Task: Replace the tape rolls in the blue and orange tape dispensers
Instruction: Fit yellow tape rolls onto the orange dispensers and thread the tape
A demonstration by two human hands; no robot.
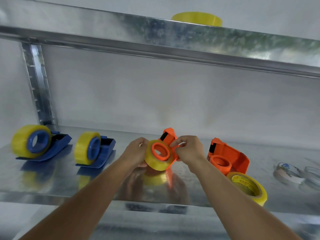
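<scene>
Both hands hold an orange tape dispenser (168,138) just above the metal shelf (52,184). A yellow tape roll (155,161) sits on its orange hub. My left hand (136,152) grips the roll from the left. My right hand (188,150) pinches the dispenser's frame at the right of the roll. Two blue dispensers (59,141) (107,145) with yellow rolls stand at the left. A second orange dispenser (228,155) with a bare hub stands at the right, and a loose yellow roll (249,188) lies in front of it.
Two thin used rolls (287,172) (312,174) lie at the far right of the shelf. Another yellow roll (197,19) rests on the upper shelf, whose metal beam (155,42) runs overhead. A perforated upright post (37,84) stands at the back left.
</scene>
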